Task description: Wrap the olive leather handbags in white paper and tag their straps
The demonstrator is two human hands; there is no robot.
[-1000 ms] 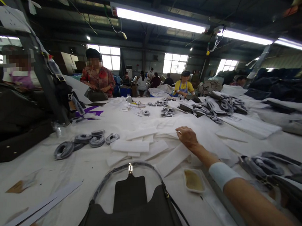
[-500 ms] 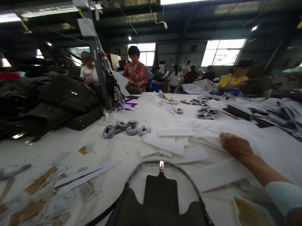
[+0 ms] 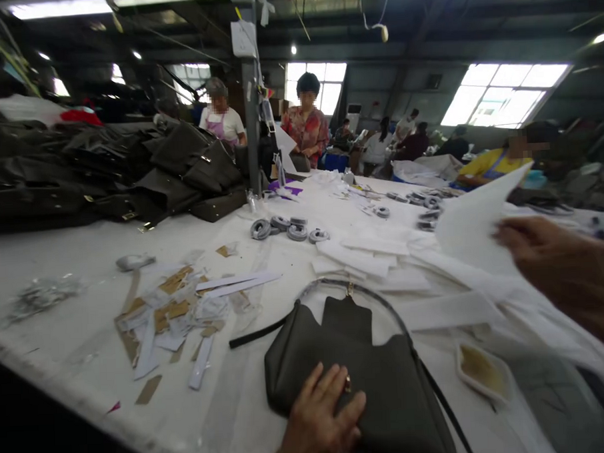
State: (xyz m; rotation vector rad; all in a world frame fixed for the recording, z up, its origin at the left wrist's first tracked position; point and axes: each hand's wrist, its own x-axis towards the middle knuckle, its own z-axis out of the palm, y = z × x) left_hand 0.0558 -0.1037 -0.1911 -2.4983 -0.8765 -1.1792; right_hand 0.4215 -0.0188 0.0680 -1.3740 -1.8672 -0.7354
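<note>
A dark olive handbag (image 3: 384,390) lies on the white-covered table in front of me, its flap unfolded away from me and its wrapped handle (image 3: 385,303) arched beyond it. Flat on the bag's front, beside a small gold clasp, rests my left hand (image 3: 323,412), fingers stretched out. My right hand (image 3: 548,249), raised at the right, pinches the edge of a white sheet (image 3: 476,219), which looks like paper or thin foam. More white sheets (image 3: 363,257) lie loosely stacked beyond the bag.
Paper and cardboard scraps (image 3: 180,312) are strewn to the left. Coiled grey straps (image 3: 297,232) lie farther back. A heap of dark bags (image 3: 179,172) fills the back left beside a post (image 3: 251,122). A small tray (image 3: 483,372) sits at right. Several people work beyond.
My right hand has lifted a white sheet from the table. My left hand has come into view on the bag. The view has swung left, showing more scraps and bags.
</note>
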